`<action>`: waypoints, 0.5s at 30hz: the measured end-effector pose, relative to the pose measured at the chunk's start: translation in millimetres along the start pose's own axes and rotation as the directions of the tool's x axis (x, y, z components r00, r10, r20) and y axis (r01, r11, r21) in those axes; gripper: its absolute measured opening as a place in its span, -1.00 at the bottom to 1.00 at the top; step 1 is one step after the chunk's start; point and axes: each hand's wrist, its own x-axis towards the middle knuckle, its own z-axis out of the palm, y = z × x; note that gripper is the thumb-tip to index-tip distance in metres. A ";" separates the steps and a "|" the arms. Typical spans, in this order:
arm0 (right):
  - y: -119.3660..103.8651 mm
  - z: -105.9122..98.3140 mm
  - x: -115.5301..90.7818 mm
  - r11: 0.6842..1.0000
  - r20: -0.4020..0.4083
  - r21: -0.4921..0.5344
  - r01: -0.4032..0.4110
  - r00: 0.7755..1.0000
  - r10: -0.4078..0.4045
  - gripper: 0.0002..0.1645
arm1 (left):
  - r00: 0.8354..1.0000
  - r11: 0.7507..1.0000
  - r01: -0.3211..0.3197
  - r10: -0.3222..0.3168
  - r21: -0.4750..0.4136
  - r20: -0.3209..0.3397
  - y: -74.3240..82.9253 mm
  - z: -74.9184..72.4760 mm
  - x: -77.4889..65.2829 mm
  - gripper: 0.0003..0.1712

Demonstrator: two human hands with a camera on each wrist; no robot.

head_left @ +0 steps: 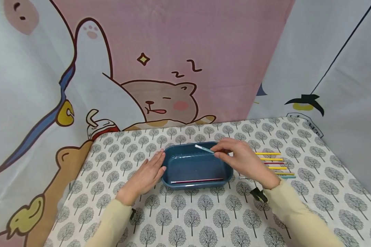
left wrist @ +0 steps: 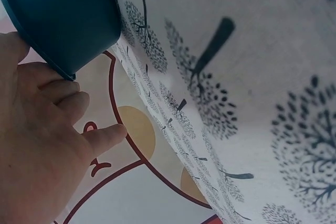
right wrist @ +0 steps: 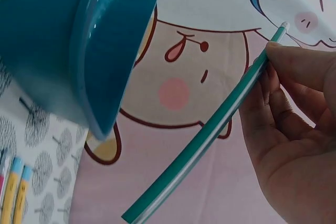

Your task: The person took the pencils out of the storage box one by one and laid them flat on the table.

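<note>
A dark blue oblong basin [head_left: 191, 168] stands on the table with a dark red pencil [head_left: 197, 180] lying along its near side. Against the left end of its rim rests my left hand [head_left: 148, 171], fingers fairly straight; the left wrist view shows that hand [left wrist: 47, 124] touching the rim [left wrist: 63, 72]. Above the basin's back right part, my right hand [head_left: 239, 159] pinches a green pencil [head_left: 205, 149] between thumb and fingers. In the right wrist view this pencil [right wrist: 202, 135] slants past the basin [right wrist: 89, 51], apart from it.
Right of the basin several pencils lie side by side, among them yellow pencils [head_left: 271, 159] and a dark red one [head_left: 275, 163], partly hidden by my right arm. A tree-print cloth [head_left: 191, 218] covers the table. Cartoon-printed curtains [head_left: 228, 61] hang behind and beside it.
</note>
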 end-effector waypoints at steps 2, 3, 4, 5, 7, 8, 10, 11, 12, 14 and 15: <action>2.7 -4.1 -3.4 1.000 -0.006 -0.007 -0.006 1.000 0.006 -0.77 | 1.000 1.000 0.000 0.000 0.003 0.007 -0.5 0.6 0.1 -0.29; 4.1 -6.1 -5.0 1.000 -0.011 -0.010 -0.008 1.000 0.008 -0.77 | 1.000 1.000 0.000 0.000 0.006 0.009 -0.7 0.8 0.1 -0.29; 5.3 -8.2 -6.4 1.000 -0.020 -0.015 -0.008 1.000 0.008 -0.77 | 1.000 1.000 0.000 0.000 0.007 0.009 -1.1 1.4 0.3 -0.29; 6.4 -10.2 -7.9 1.000 -0.029 -0.021 -0.010 1.000 0.009 -0.77 | 1.000 1.000 0.000 0.000 0.008 0.010 -1.4 1.8 0.4 -0.29; 8.8 -13.8 -10.3 1.000 -0.047 -0.030 -0.007 0.999 0.006 -0.77 | 1.000 1.000 0.000 0.000 0.011 0.011 -1.8 2.4 0.5 -0.29; 9.7 -15.8 -11.9 0.999 -0.055 -0.034 -0.002 0.998 0.000 -0.76 | 1.000 1.000 0.000 0.000 0.012 0.011 -1.9 2.4 0.4 -0.29; 12.2 -19.9 -15.1 0.999 -0.069 -0.046 0.012 0.997 -0.016 -0.75 | 1.000 1.000 0.002 -0.002 0.012 0.010 -1.9 2.5 0.4 -0.30; 13.5 -21.8 -16.8 0.998 -0.076 -0.054 0.020 0.997 -0.024 -0.74 | 1.000 1.000 0.003 -0.003 0.012 0.010 -1.9 2.5 0.4 -0.30; 15.1 -23.7 -18.5 0.998 -0.079 -0.063 0.028 0.996 -0.033 -0.73 | 1.000 1.000 0.004 -0.004 0.010 0.010 -1.8 2.4 0.4 -0.30; 18.2 -27.1 -22.1 0.996 -0.082 -0.076 0.043 0.995 -0.050 -0.71 | 1.000 1.000 0.007 -0.007 0.009 0.008 -1.8 2.6 0.5 -0.31; 19.8 -28.7 -23.8 0.995 -0.084 -0.082 0.048 0.995 -0.055 -0.71 | 1.000 1.000 0.007 -0.008 0.009 0.008 -1.8 2.7 0.5 -0.31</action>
